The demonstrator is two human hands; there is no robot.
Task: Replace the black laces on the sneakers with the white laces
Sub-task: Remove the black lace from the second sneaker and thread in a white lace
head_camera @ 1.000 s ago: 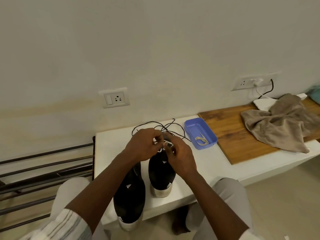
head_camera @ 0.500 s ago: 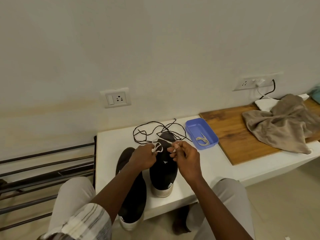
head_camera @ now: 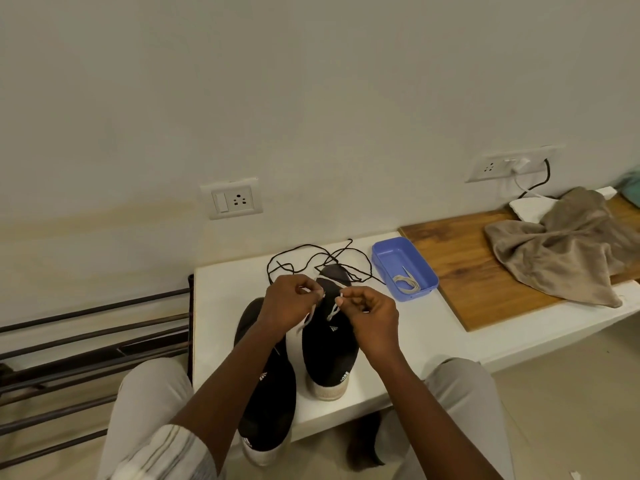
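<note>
1. Knees in light trousers (head_camera: 149, 403) are seen closest, at the edge of a white bench (head_camera: 221, 323).
2. Two black sneakers are set side by side on the bench. The left sneaker (head_camera: 268, 403) is pushed out over the edge, and the right sneaker (head_camera: 329, 348) is set further in.
3. One end of a white lace (head_camera: 332, 313) is pinched by the right hand (head_camera: 374, 315) with curled fingers. The other end is pinched the same way by the left hand (head_camera: 289, 306), above the right sneaker.
4. Black laces (head_camera: 304, 259) are spread in a loose tangle just behind the shoes.
5. A second white lace (head_camera: 408, 283) is seen coiled in a blue tray (head_camera: 415, 295) beside a wooden board (head_camera: 460, 271) — a brown cloth (head_camera: 561, 258) is piled on the board.
</note>
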